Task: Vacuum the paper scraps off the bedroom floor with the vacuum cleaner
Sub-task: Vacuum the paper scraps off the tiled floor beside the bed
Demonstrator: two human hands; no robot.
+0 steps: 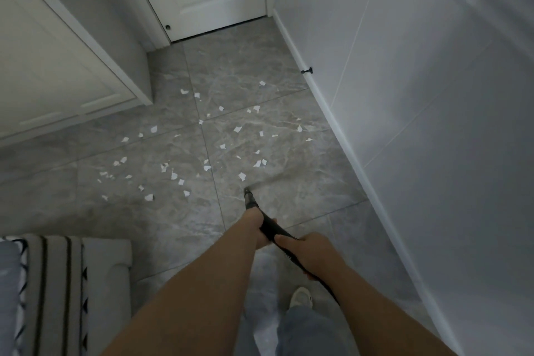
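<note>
Grey marble tile floor (260, 66), white paper scraps (207, 167) scattered mid-floor, between wardrobe (57, 66) and wall (419, 95). Both forearms reach forward and down. Left hand (257, 225) wraps fingers round the black vacuum wand (270, 230) up front; right hand (300, 251) grips it further back. Nozzle tip (249, 196) at the floor, just short of the nearest scrap.

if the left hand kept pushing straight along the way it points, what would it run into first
Probably the paper scrap just past the vacuum nozzle that the left hand grips. The nozzle leads up and slightly left across the floor tiles; depth is hard to judge.
</note>
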